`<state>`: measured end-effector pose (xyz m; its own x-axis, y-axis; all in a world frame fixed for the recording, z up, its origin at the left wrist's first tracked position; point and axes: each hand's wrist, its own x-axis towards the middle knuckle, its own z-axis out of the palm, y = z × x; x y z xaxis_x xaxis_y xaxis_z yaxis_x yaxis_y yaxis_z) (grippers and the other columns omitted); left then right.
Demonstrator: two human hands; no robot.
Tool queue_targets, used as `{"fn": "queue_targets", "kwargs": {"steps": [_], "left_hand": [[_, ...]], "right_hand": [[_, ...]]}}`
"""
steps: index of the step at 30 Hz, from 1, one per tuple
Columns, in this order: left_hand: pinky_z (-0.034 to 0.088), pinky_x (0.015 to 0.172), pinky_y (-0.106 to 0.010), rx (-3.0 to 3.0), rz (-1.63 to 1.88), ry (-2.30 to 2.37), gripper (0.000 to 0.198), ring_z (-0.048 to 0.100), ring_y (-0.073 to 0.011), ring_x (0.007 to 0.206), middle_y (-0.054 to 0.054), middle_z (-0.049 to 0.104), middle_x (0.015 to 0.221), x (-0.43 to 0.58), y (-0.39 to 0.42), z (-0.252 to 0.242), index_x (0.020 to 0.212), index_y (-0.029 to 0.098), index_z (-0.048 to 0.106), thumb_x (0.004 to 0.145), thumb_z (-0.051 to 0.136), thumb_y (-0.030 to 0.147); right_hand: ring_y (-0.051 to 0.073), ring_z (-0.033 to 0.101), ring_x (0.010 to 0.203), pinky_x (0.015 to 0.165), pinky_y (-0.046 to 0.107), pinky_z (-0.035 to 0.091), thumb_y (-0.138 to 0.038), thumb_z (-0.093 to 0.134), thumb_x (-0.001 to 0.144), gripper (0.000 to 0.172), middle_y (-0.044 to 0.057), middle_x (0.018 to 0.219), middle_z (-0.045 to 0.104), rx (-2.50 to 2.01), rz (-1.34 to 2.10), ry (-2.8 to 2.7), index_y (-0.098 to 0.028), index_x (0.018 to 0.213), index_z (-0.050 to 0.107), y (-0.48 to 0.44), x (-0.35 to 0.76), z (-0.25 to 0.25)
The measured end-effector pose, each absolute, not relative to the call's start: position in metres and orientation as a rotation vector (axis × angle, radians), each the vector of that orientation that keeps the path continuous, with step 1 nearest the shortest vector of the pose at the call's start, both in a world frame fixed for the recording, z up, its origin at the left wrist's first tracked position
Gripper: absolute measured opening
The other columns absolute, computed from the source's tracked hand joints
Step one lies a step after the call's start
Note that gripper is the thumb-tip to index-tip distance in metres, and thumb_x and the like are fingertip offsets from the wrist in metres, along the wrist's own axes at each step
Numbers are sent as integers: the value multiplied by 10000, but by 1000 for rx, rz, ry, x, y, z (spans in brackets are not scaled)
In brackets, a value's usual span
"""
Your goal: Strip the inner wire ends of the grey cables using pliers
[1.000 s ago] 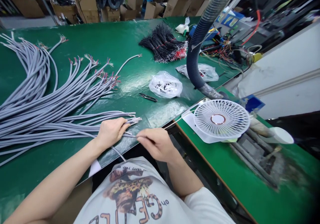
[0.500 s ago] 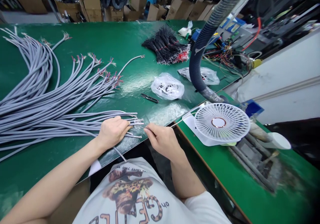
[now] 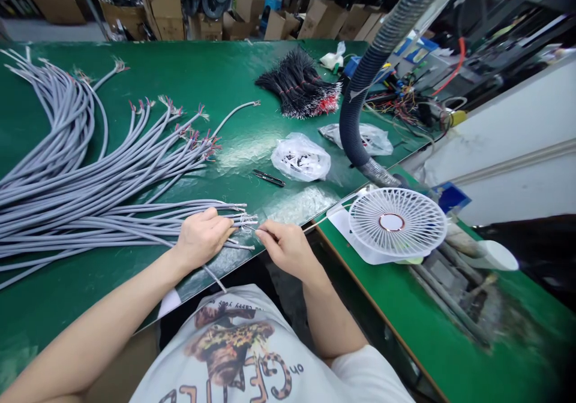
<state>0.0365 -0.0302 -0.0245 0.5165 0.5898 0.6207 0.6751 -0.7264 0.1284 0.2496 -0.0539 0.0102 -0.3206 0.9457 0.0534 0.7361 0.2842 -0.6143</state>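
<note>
My left hand (image 3: 201,237) lies curled over a small group of grey cables (image 3: 135,220) near the front edge of the green table (image 3: 189,79), gripping one just behind its stripped end. My right hand (image 3: 286,248) is pinched on the thin bare wires (image 3: 247,222) sticking out of that cable's tip. A large fan of similar grey cables (image 3: 67,163) with coloured stripped ends spreads across the left of the table.
Small black cutters (image 3: 269,178) lie beyond my hands, next to two clear plastic bags (image 3: 300,157) of parts. A bundle of black wires (image 3: 299,85) lies farther back. A ribbed hose (image 3: 360,91) hangs down on the right above a white fan (image 3: 396,223). Cardboard boxes line the back.
My right hand has moved up and left from the table edge to the cable tips and now pinches the bare wires. My left hand has hardly moved.
</note>
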Motion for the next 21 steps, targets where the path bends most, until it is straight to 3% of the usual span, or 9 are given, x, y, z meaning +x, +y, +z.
{"fn": "queue_targets", "kwargs": {"steps": [7,12,14,17,21], "left_hand": [[395,562,-268,-2609,-960,-1096,238,492,-149,584,-15,628,592,38,-31,-30,715,180,633,909,525,268],[428,607,-268,-2723,-1056,-1217,219,538,-150,618,-32,663,654,39,-30,-31,787,166,663,905,530,293],[447,640,-269,-2769,-1157,-1351,224,573,-157,658,-45,684,705,38,-28,-28,824,159,677,905,529,306],[465,660,-251,-2853,-1318,-1583,264,625,-155,695,-47,713,778,36,-26,-22,843,158,694,917,491,308],[412,544,-212,-2991,-1309,-1829,296,562,-114,542,11,649,624,32,-24,-14,822,161,689,916,465,330]], "right_hand": [[70,371,427,432,201,288,-414,551,830,303,-48,477,438,-1257,1230,-1617,-168,653,565,-49,236,-8],[65,302,329,379,220,285,-495,521,852,317,-69,424,399,-1058,1069,-1257,-192,788,588,-53,250,8],[76,365,358,399,235,334,-462,523,866,275,-37,495,501,-1048,936,-1286,-202,838,606,-54,258,16],[105,538,512,505,257,438,-359,531,885,193,37,773,673,-1154,780,-1553,-209,903,651,-54,259,19],[144,640,741,683,257,484,-271,471,916,209,54,884,702,-1264,584,-1936,-197,957,662,-54,250,13]]}}
